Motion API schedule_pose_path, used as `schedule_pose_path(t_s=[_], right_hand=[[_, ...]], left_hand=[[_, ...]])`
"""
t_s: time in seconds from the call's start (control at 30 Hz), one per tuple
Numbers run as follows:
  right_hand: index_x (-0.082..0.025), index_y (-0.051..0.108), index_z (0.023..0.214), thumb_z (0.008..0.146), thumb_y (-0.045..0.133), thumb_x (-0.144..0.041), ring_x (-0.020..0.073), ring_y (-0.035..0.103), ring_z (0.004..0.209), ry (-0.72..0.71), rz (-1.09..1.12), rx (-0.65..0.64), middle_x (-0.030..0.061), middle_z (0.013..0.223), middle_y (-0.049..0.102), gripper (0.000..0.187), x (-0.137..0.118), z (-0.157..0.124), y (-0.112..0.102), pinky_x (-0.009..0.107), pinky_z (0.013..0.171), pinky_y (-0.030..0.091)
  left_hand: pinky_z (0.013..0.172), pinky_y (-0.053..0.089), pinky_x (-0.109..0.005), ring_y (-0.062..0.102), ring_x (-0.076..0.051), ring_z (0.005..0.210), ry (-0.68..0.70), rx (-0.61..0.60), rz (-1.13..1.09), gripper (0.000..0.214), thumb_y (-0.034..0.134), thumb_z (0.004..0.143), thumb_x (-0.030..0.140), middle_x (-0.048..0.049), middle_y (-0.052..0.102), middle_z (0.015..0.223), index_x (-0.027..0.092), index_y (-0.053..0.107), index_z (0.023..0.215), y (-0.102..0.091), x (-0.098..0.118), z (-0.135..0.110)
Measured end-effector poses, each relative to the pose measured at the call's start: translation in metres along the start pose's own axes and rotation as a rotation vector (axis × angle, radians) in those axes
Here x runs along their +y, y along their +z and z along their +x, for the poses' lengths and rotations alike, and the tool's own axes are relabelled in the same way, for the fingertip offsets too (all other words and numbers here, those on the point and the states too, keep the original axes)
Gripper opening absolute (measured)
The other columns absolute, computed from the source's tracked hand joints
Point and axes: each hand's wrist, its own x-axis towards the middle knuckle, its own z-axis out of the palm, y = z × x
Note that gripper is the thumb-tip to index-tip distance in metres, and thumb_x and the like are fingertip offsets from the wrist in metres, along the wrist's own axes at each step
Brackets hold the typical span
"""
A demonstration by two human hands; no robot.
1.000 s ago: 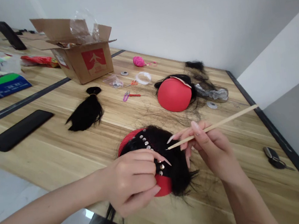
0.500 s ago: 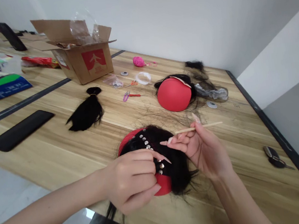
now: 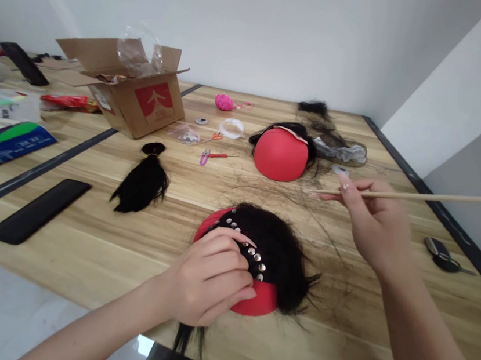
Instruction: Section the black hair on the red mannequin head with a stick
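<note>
A red dome form (image 3: 256, 303) lies near the table's front edge, partly covered by black hair (image 3: 275, 251) pinned down by a row of silver pins (image 3: 251, 251). My left hand (image 3: 207, 283) curls over the dome's left side, fingers pressed on the hair by the pins. My right hand (image 3: 375, 227) is raised to the right of the dome, pinching a long thin wooden stick (image 3: 435, 197) that points left, its tip over loose hair strands on the table.
A second red dome (image 3: 281, 154) with black hair sits further back. A black hair bundle (image 3: 140, 183), a black comb (image 3: 38, 210), small scissors (image 3: 209, 156), a pink thread ball (image 3: 223, 101) and an open cardboard box (image 3: 137, 93) lie on the wooden table (image 3: 98, 238). Keys (image 3: 440, 253) rest at right.
My right hand has lifted away from the pinned hair and moved right, turning the stick so it lies nearly level. My left hand stays on the dome.
</note>
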Motion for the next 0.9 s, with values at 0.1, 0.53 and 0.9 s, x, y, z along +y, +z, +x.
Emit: schedule_pose_path(t_s=[0.1,0.53,0.9], right_hand=[[-0.022,0.07,0.092,0.093,0.059,-0.049,0.0254,0.069,0.088,-0.137,-0.31,-0.003,0.0075,0.09,0.075,0.029,-0.001,-0.001,-0.009,0.046,0.088,0.049],[-0.026,0.063,0.085,0.095,0.06,-0.031,0.0182,0.068,0.066,0.192,0.772,-0.396,-0.001,0.069,0.064,0.012,-0.048,-0.054,0.014,0.038,0.066,0.062],[-0.022,0.051,0.073,0.09,0.065,-0.034,0.0094,0.055,0.05,0.348,0.91,-0.272,-0.007,0.063,0.05,0.024,-0.031,-0.067,0.052,0.036,0.07,0.063]], left_hand=[[0.09,0.057,-0.041,0.06,-0.017,0.07,0.022,-0.013,0.039,0.019,0.05,0.095,0.013,-0.0071,0.066,0.072,0.01,0.065,0.084,-0.001,0.001,0.0],[0.091,0.05,-0.043,0.056,-0.017,0.069,0.059,0.052,0.137,0.014,0.053,0.089,0.013,-0.0047,0.066,0.069,0.012,0.064,0.08,0.003,0.0,-0.006],[0.082,0.051,-0.039,0.055,-0.016,0.066,0.038,0.027,0.144,0.012,0.053,0.088,0.013,-0.0039,0.065,0.07,0.014,0.063,0.081,0.002,-0.002,-0.01]])
